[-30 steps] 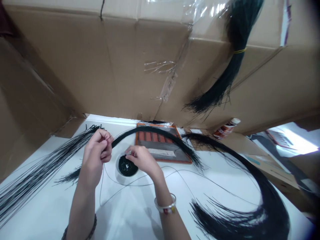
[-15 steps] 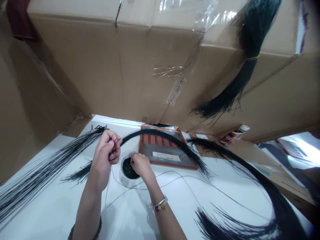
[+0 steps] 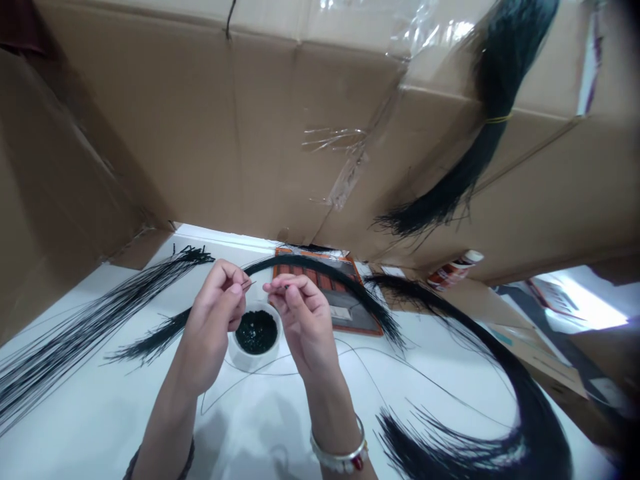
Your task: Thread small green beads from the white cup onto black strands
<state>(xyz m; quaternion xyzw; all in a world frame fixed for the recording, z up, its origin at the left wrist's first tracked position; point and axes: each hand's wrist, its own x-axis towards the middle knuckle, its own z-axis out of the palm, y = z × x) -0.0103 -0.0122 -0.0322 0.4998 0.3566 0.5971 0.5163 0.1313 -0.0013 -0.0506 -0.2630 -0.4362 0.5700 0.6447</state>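
Note:
My left hand [image 3: 215, 323] pinches a thin dark strand [image 3: 250, 285] between thumb and forefinger, its tip pointing right. Facing it across a narrow gap, my right hand [image 3: 309, 320] is closed in a pinch on a tiny dark bead-like piece [image 3: 287, 287]. Between and just below the hands stands a small white bowl [image 3: 254, 364], holding many small shiny dark green pieces [image 3: 256, 332]. A long loose strand [image 3: 370, 373] curls over the white table [image 3: 250, 420]. Behind the hands, a dark bundle of strands [image 3: 325, 265] arches across the table.
Strands with dark clustered tips [image 3: 100, 320] spread at left. A thick bundle [image 3: 537, 413] curves along the right, and another bundle [image 3: 500, 93] hangs against the cardboard wall [image 3: 200, 133]. An orange-edged tray [image 3: 363, 325] and a red-brown canister [image 3: 453, 270] stand at the back.
My right hand has come up out of the bowl to face my left hand, now with a tiny dark piece in its fingers. The left hand keeps its pinch on the strand.

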